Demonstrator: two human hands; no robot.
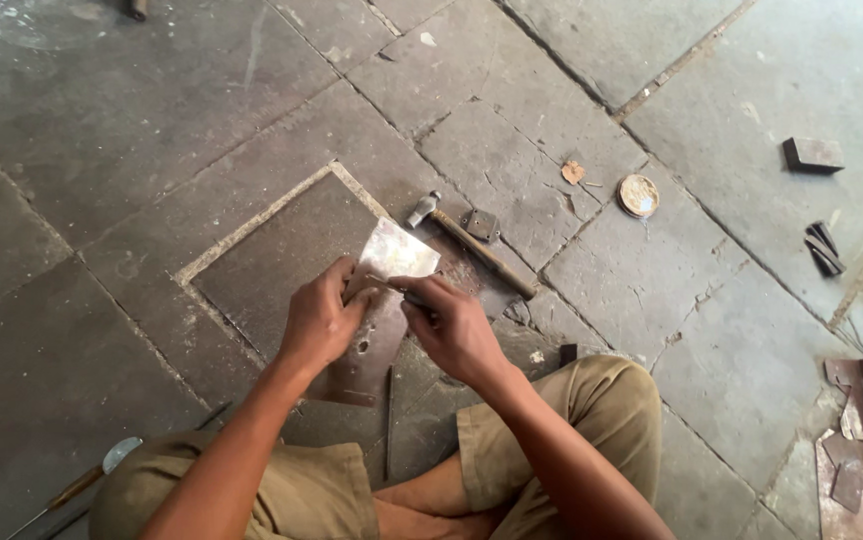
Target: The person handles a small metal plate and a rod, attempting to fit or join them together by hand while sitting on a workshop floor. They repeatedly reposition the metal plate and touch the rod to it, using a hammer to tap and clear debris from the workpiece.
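Observation:
I sit on a stone floor with a flat metal strip (372, 345) lying between my knees. My left hand (320, 318) grips a small shiny sheet-metal piece (397, 252) and holds it down on the strip. My right hand (452, 325) is closed on a thin dark pointed tool (392, 284) whose tip touches the shiny piece. Just beyond the hands lies a hammer (472, 245) with a wooden handle, head to the left.
A small square metal plate (481, 224) lies by the hammer. A round tin lid (639, 195) and metal offcuts (814, 154) sit to the right, rusty plates (857, 395) at the right edge. A wooden-handled tool (82, 482) lies at lower left. A thin rod (389, 420) lies between my legs.

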